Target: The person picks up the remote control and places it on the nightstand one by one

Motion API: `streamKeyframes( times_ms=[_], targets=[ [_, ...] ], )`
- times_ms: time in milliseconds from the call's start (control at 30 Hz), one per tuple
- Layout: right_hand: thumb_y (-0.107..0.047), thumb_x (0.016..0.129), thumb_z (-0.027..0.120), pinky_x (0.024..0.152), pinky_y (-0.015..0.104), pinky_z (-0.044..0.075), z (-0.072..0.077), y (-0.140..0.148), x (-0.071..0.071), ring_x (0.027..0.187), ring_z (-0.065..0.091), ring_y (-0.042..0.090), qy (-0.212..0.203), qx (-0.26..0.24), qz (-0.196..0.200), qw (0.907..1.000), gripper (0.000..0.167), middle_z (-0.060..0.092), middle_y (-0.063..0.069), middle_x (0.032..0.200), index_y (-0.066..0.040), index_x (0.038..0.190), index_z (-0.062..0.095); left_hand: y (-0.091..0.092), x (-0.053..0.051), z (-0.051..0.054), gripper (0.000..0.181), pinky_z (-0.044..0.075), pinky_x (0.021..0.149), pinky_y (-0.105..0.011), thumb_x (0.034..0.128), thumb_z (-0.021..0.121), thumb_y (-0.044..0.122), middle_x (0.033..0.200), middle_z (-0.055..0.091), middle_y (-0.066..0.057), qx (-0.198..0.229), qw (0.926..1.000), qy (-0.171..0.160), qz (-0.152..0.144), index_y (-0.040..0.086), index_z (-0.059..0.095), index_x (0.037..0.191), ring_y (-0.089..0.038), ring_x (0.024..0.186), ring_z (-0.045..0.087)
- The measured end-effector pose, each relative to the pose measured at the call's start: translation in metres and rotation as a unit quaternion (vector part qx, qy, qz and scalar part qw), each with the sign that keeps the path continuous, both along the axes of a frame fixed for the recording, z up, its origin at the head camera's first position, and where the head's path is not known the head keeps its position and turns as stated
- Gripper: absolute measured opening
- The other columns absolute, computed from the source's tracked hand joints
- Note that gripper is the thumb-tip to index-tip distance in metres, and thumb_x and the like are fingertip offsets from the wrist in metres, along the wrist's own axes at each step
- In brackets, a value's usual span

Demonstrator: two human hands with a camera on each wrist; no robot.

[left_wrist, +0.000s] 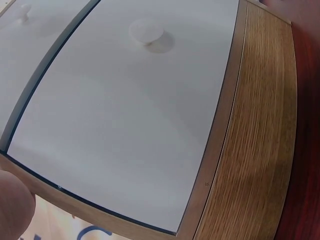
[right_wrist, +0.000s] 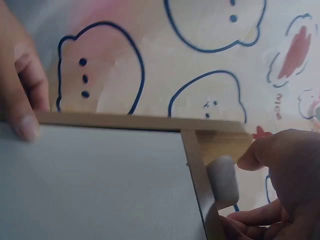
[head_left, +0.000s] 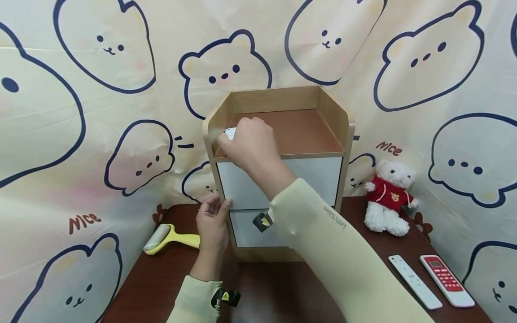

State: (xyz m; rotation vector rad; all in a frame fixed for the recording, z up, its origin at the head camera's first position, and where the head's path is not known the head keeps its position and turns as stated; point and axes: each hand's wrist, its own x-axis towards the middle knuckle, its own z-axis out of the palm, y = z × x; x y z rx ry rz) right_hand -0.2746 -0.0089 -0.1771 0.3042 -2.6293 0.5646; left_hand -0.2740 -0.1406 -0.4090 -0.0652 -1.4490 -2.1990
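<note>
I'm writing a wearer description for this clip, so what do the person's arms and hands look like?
The left hand and right hand are bare, without gloves. The left sleeve and right sleeve are pale yellow-green; the right has small dark lettering. At each wrist sits a small black device with a yellow mark.

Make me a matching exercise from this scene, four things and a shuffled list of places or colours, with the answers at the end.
1. left hand
2. teddy bear
3. right hand
4. roller

A. over the brown top of the cabinet
B. has a yellow handle
C. at the cabinet's side edge
D. dressed in red

Pairs: 1-C; 2-D; 3-A; 4-B
</note>
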Motion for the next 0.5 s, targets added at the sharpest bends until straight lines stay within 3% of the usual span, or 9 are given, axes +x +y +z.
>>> streamKeyframes(
  times_ms=[100, 167, 300, 433, 500],
  targets=[
    [-0.047, 0.103, 0.061, 0.075, 0.035, 0.058, -0.011, 0.010, 0.016, 0.092, 0.064, 0.021, 0.032, -0.061, 0.026, 0.9973, 0.047, 0.070, 0.009, 0.111, -0.004, 0.121, 0.071, -0.002, 0.000, 0.000, 0.032, 0.060, 0.097, -0.023, 0.0977, 0.078, -0.002, 0.119, 0.073, -0.001, -0.002, 1.0000, -0.002, 0.005, 0.007, 0.069, 0.127, -0.016, 0.115, 0.070],
    [-0.043, 0.102, 0.066, 0.085, 0.039, 0.059, -0.025, 0.019, 0.028, 0.100, 0.065, 0.023, 0.059, -0.114, 0.057, 0.9900, 0.049, 0.071, 0.010, 0.118, -0.003, 0.130, 0.069, -0.003, 0.001, 0.000, 0.031, 0.060, 0.096, -0.023, 0.0973, 0.079, -0.002, 0.118, 0.073, -0.001, 0.001, 0.9999, -0.003, 0.010, 0.007, 0.070, 0.126, -0.016, 0.114, 0.070],
    [-0.037, 0.099, 0.076, 0.097, 0.043, 0.058, -0.064, 0.047, 0.051, 0.111, 0.067, 0.024, 0.131, -0.199, 0.124, 0.9633, 0.051, 0.072, 0.011, 0.122, -0.003, 0.136, 0.068, -0.003, 0.001, 0.001, 0.031, 0.060, 0.095, -0.022, 0.0975, 0.079, -0.001, 0.118, 0.074, -0.002, 0.000, 0.9999, -0.002, 0.011, 0.006, 0.069, 0.126, -0.016, 0.114, 0.071],
    [-0.030, 0.095, 0.080, 0.098, 0.042, 0.061, -0.112, 0.082, 0.068, 0.110, 0.070, 0.025, 0.217, -0.206, 0.164, 0.9401, 0.048, 0.072, 0.013, 0.118, -0.001, 0.131, 0.067, -0.001, 0.000, 0.001, 0.033, 0.059, 0.096, -0.023, 0.0982, 0.079, 0.000, 0.120, 0.074, -0.001, -0.007, 1.0000, -0.005, 0.002, 0.006, 0.068, 0.128, -0.016, 0.116, 0.070],
    [-0.026, 0.093, 0.080, 0.097, 0.039, 0.062, -0.134, 0.099, 0.074, 0.109, 0.071, 0.023, 0.246, -0.203, 0.168, 0.9329, 0.046, 0.072, 0.012, 0.117, -0.001, 0.129, 0.068, 0.000, 0.000, 0.000, 0.033, 0.059, 0.098, -0.023, 0.0984, 0.079, 0.000, 0.121, 0.074, -0.001, -0.010, 0.9999, -0.007, 0.002, 0.006, 0.068, 0.129, -0.016, 0.118, 0.070]
  ],
)
